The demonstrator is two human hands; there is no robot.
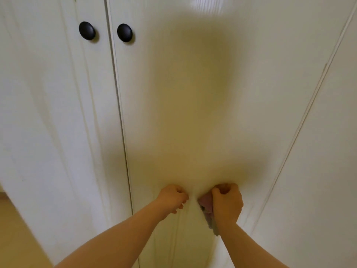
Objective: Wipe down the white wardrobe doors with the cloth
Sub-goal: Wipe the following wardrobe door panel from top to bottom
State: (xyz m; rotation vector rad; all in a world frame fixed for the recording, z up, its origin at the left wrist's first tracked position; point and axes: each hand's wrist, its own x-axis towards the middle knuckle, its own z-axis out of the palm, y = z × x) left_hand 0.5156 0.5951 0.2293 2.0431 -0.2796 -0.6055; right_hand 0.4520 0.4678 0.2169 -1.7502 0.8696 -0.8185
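Head view: the left door (48,113) is a smooth white panel with a round black left knob (87,30). A dark vertical gap (120,113) parts it from the right door (193,93), which carries the right knob (124,32). Your left hand (172,197) is a curled fist low on the right door. Just beside it, the crumpled pinkish cloth (207,207) is bunched in your right hand (228,203), against the panel. Broad panel lies above. A thin groove (309,105) runs farther right.

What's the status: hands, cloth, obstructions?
Right hand grips pinkish cloth low on the wardrobe door. Left hand curled, empty, beside it. Black knobs well above, nothing blocking.
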